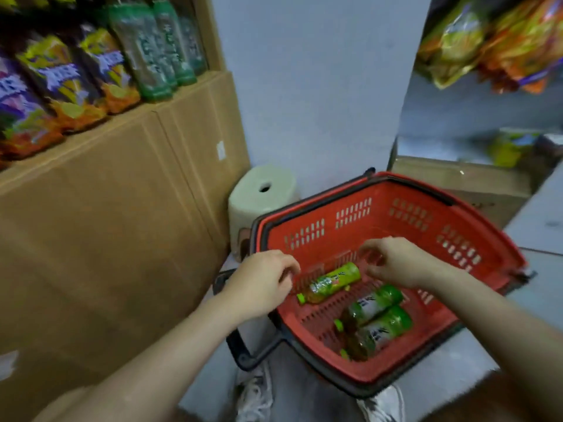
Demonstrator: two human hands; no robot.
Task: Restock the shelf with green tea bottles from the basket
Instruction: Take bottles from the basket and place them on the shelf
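The basket (426,208) is coloured red, patterned with rows of slots and rimmed in black. The green tea bottles (330,281) are wrapped in green, lettered in white and capped in green. At 10 o'clock, brown cardboard boxes (106,223) are topped by purple-and-orange snack bags (61,86).

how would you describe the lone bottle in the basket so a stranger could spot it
Find the red basket right of the cardboard boxes. Between the left hand and right hand, one bottle lies alone, cap pointing left. Unlike the darker, white-labelled pair nearer the person, its label is bright yellow-green.
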